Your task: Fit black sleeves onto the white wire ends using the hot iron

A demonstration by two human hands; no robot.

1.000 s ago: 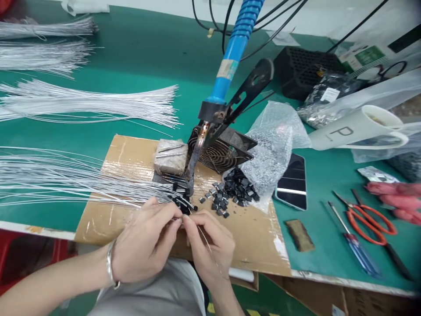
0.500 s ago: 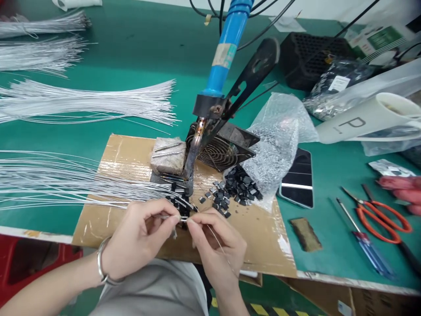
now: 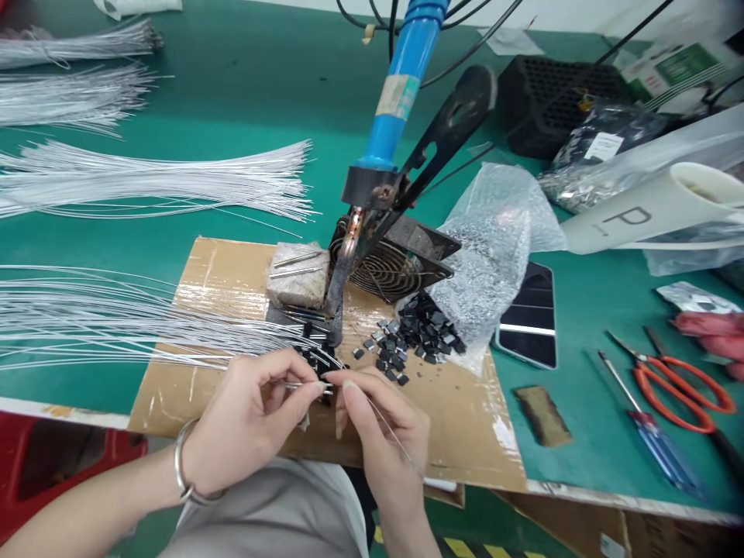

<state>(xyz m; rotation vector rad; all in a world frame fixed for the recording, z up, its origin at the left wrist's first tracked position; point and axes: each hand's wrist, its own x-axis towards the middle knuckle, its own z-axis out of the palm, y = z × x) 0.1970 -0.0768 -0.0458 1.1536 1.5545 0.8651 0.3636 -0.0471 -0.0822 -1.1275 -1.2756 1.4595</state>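
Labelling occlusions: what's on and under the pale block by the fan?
On top: two thin metal rods. Below the pale block, a dark plate shows past its near edge; what lies directly underneath is covered.

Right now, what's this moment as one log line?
Left hand pinches white wire | right hand alongside, thin strand across it | blue-handled tool beyond | black pieces on cardboard

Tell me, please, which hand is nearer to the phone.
Right. The right hand is to the left of the phone and lower in the picture; the left hand is farther left, past the right hand.
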